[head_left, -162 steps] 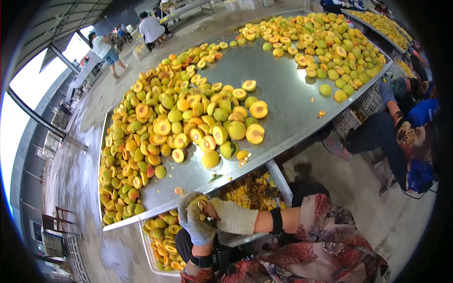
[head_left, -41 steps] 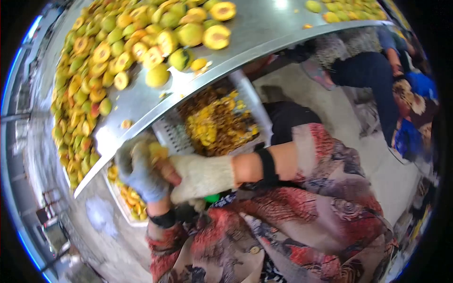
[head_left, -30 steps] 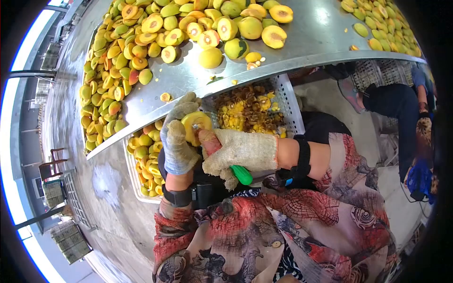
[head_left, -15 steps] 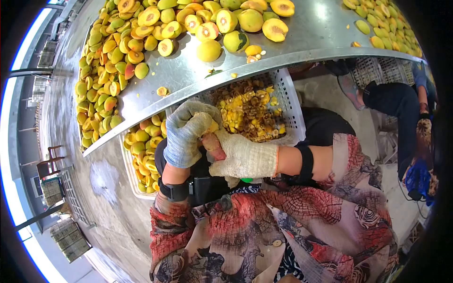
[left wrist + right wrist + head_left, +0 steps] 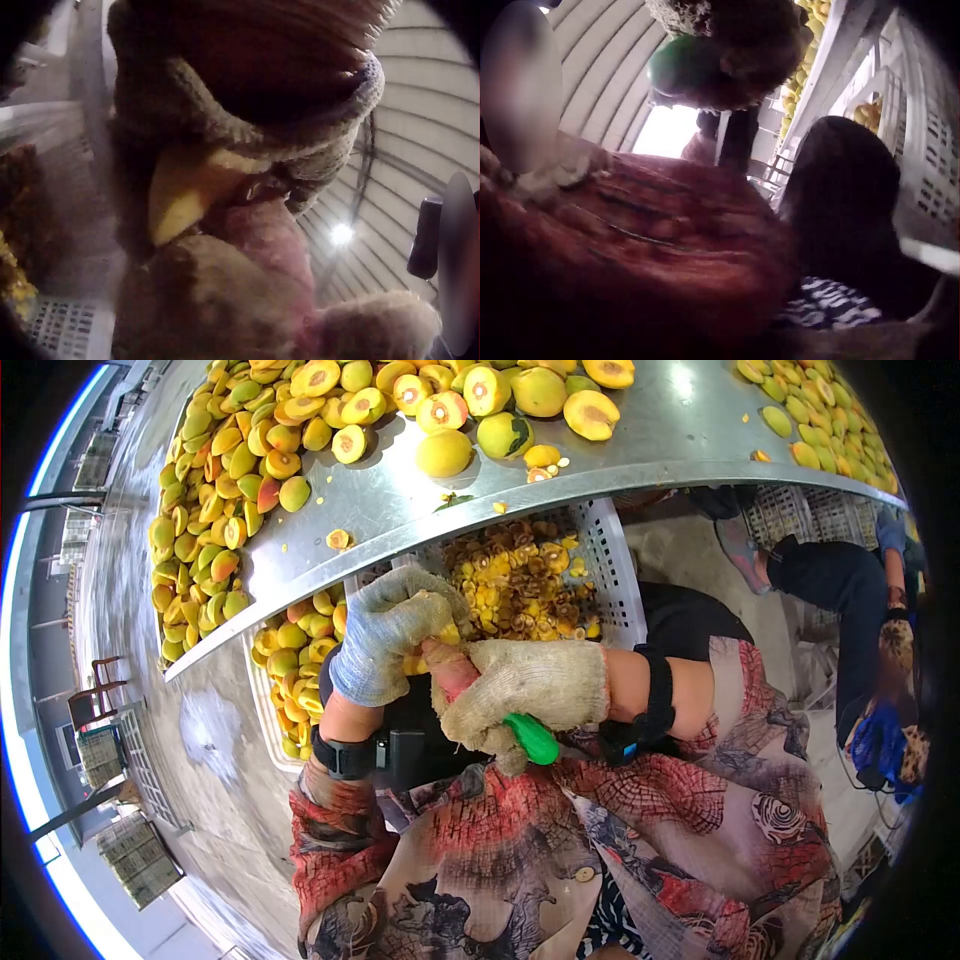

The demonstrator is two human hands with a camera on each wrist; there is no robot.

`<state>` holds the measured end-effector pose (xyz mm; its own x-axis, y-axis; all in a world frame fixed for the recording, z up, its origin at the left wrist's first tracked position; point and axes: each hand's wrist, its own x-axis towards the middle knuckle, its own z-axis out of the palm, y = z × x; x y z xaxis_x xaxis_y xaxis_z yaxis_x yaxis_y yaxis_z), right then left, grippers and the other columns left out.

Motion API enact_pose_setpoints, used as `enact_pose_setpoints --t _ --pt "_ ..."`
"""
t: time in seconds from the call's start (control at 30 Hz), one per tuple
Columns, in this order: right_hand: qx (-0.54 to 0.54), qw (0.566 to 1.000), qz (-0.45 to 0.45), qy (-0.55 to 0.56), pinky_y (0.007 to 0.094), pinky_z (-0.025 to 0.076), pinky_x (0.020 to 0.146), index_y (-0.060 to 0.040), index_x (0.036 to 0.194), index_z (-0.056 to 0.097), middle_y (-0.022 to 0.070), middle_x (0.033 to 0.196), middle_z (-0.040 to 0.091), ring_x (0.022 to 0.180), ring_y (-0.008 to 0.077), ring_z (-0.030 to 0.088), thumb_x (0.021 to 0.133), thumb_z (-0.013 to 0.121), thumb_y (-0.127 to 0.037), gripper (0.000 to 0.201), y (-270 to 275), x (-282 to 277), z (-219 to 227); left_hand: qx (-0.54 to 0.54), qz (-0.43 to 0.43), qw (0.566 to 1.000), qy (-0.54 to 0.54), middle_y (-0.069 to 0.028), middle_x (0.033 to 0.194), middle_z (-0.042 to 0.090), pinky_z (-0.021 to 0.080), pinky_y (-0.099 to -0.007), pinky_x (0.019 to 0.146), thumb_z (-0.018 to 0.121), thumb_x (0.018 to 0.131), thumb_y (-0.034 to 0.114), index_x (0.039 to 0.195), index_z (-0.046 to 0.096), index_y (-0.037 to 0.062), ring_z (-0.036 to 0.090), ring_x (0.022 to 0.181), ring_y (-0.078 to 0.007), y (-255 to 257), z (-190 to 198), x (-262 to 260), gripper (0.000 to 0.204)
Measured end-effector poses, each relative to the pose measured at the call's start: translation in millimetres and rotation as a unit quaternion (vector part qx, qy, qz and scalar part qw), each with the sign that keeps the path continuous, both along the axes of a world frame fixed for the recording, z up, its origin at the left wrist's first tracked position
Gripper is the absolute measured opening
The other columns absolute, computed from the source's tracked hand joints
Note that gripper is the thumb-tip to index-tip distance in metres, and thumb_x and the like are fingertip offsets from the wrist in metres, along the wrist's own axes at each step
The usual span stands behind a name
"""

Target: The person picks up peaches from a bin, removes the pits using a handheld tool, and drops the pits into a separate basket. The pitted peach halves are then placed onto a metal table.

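Observation:
In the head view my gloved left hand (image 5: 385, 635) curls around a cut yellow peach (image 5: 414, 663), mostly hidden by the glove. A wedge of the same peach (image 5: 176, 206) shows between the gloves in the left wrist view. My right hand (image 5: 535, 682), in a cream glove with a bare reddish thumb, grips a tool by its green handle (image 5: 533, 738). The handle sticks out below the fist; the tool's working end is hidden in the peach and fingers. Both hands meet in front of the table edge, the right thumb against the peach.
A metal table (image 5: 330, 565) with a raised edge bears heaps of peach halves (image 5: 210, 510). Beneath that edge, a white perforated crate (image 5: 622, 575) holds pits and yellow scraps. Another white basket (image 5: 262, 700) of peach halves stands left. Another person's leg (image 5: 830, 590) is at right.
A second ago the left hand lay more open with the peach's cut face showing; its fingers now wrap over it. The green handle, nearly hidden half a second ago, shows again below the right fist.

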<state>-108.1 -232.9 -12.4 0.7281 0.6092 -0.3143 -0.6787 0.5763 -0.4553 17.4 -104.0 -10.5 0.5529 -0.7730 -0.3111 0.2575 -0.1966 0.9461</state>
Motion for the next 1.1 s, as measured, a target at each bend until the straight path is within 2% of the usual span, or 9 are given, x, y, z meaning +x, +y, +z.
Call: enact_pose_setpoints --t 0.23,0.43,0.5,0.57,0.63,0.67,1.0,1.07,1.1 --pt "0.043 0.999 -0.019 0.021 0.0273 0.049 0.046 -0.0044 0.082 0.058 0.0035 0.065 0.055 0.05 0.0138 0.055 0.079 0.065 -0.015 0.014 0.9 -2.4 -5.2 -0.192 0.069 0.978 0.044 -0.0178 0.081 0.061 0.052 -0.0383 0.061 0.062 0.078 0.029 0.085 0.057 -0.0021 0.06 0.067 -0.0279 -0.9 -19.7 -15.0 0.032" --pt "-0.1 0.994 0.009 0.039 0.0266 0.045 0.044 -0.0052 0.088 0.053 0.0025 0.066 0.053 0.049 0.0118 0.052 0.076 0.067 -0.013 0.02 0.3 6.1 -2.3 -0.217 0.106 0.969 0.055 -0.0181 0.084 0.061 0.052 -0.0368 0.063 0.058 0.083 0.029 0.091 0.055 -0.002 0.061 0.072 -0.0272 -1.1 -39.0 -15.3 0.032" --pt "-0.324 0.941 0.016 -0.093 0.0277 0.045 0.043 -0.0061 0.088 0.051 0.0018 0.065 0.052 0.049 0.0108 0.052 0.076 0.068 -0.013 0.022 5.6 13.2 -2.1 -0.191 0.142 0.971 0.023 -0.0166 0.085 0.063 0.051 -0.0307 0.066 0.06 0.082 0.02 0.09 0.057 -0.0035 0.061 0.07 -0.0213 -0.3 -37.8 -12.8 0.025" --pt "-0.374 0.921 0.013 -0.109 0.0327 0.047 0.047 -0.006 0.094 0.049 0.0058 0.068 0.054 0.053 0.0194 0.056 0.074 0.068 -0.018 0.03 14.3 16.2 -25.8 -0.204 0.155 0.966 0.031 -0.015 0.086 0.063 0.05 -0.0293 0.067 0.057 0.084 0.017 0.091 0.058 -0.0031 0.061 0.071 -0.0193 -2.1 -37.9 -13.5 0.021" --pt "-0.604 0.693 -0.12 -0.375 0.0387 0.049 0.055 -0.0069 0.099 0.048 0.0121 0.075 0.056 0.062 0.0318 0.059 0.072 0.067 -0.024 0.037 24.1 19.7 -49.9 -0.199 0.199 0.96 -0.016 -0.014 0.086 0.064 0.05 -0.0284 0.067 0.055 0.084 0.014 0.091 0.059 -0.0027 0.06 0.072 -0.0187 -1.6 -43.7 -11.8 0.018" --pt "-0.62 0.665 -0.118 -0.398 0.0443 0.049 0.062 -0.0084 0.102 0.048 0.0172 0.084 0.057 0.072 0.0402 0.057 0.072 0.065 -0.028 0.04 26.6 22.1 -53.1 -0.212 0.2 0.957 -0.004 -0.0133 0.086 0.064 0.05 -0.0278 0.068 0.055 0.085 0.012 0.091 0.059 -0.0023 0.06 0.074 -0.018 -1.0 -45.4 -12.5 0.016" --pt "-0.663 0.623 -0.135 -0.392 0.0447 0.05 0.057 -0.0086 0.104 0.048 0.0174 0.077 0.057 0.066 0.0367 0.06 0.074 0.064 -0.025 0.038 27.5 20.6 -58.2 -0.176 0.249 0.952 -0.012 -0.0115 0.085 0.063 0.05 -0.0263 0.065 0.054 0.086 0.007 0.089 0.059 -0.0012 0.059 0.07 -0.0163 -0.3 -52.0 -16.0 0.011" --pt "-0.535 0.808 -0.028 -0.246 0.0362 0.048 0.047 -0.0071 0.098 0.05 0.0083 0.067 0.054 0.056 0.023 0.059 0.077 0.061 -0.019 0.027 21.3 20.3 -32.7 -0.167 0.238 0.957 0.003 -0.011 0.084 0.063 0.05 -0.0266 0.064 0.054 0.085 0.008 0.089 0.059 -0.0013 0.059 0.07 -0.0162 1.1 -50.7 -17.3 0.011" --pt "-0.533 0.809 -0.027 -0.248 0.0362 0.048 0.047 -0.0071 0.098 0.05 0.0083 0.067 0.054 0.056 0.023 0.059 0.077 0.061 -0.019 0.027 17.0 18.9 -26.4 -0.159 0.227 0.961 0.019 -0.0105 0.083 0.063 0.05 -0.0268 0.064 0.054 0.085 0.008 0.088 0.06 -0.0014 0.059 0.069 -0.016 1.3 -49.7 -17.7 0.011"
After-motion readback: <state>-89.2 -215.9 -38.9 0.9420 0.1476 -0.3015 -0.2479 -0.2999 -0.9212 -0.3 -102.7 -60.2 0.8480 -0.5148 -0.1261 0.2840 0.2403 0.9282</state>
